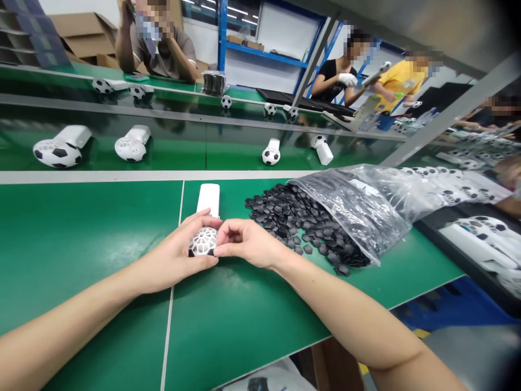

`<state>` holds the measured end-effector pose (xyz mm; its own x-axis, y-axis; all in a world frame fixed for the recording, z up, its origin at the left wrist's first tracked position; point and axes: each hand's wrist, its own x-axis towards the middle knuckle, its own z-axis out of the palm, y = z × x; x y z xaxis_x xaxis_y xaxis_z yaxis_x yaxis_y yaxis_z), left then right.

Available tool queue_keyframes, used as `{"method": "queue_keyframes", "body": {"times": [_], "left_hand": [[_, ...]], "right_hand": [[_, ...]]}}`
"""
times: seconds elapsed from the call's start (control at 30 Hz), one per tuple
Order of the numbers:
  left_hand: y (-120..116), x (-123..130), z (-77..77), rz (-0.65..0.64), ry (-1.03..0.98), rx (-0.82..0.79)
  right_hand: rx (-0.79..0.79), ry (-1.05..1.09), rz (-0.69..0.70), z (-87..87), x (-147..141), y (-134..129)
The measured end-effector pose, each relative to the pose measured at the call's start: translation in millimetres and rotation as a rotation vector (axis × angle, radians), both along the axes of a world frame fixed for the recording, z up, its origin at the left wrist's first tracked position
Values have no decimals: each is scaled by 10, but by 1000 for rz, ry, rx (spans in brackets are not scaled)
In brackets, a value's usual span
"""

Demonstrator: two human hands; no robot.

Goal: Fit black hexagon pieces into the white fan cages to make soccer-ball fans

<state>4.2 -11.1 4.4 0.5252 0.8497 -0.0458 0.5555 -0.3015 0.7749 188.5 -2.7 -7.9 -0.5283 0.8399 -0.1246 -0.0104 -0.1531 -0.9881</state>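
My left hand (169, 255) is wrapped round the rim of a white soccer-ball-shaped housing (203, 240) with an openwork lattice face. Its white rectangular handle (208, 200) points away from me over the green table. Thumb and index finger of my right hand (244, 243) pinch together at the housing's right edge. A black pentagon piece (211, 252) shows right at those fingertips, on the housing's near side. Another dark patch shows at the near left of the rim. Loose black pentagon pieces (280, 212) lie in a heap to the right of my right hand.
A clear plastic bag (358, 206) spills the pieces. Behind a pale rail, a conveyor belt (183, 149) carries several ball-shaped units, including a white-handled one (271, 152). A black tray (443, 244) of units stands at right. Co-workers sit across the line, one in a yellow shirt (407, 81).
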Motion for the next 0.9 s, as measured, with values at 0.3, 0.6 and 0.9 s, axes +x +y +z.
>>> {"method": "queue_keyframes", "body": {"times": [0.3,0.6,0.9], "left_hand": [[-18,15,-36,-13,-17,71],[19,73,-38,81,-16,8],[-12,-4,136,172,65,-145]], "right_hand": [[184,-151,25,22,13,-8],[578,-1584,-455,231,665,271],[643,-1598,-414,257,601,243]]}}
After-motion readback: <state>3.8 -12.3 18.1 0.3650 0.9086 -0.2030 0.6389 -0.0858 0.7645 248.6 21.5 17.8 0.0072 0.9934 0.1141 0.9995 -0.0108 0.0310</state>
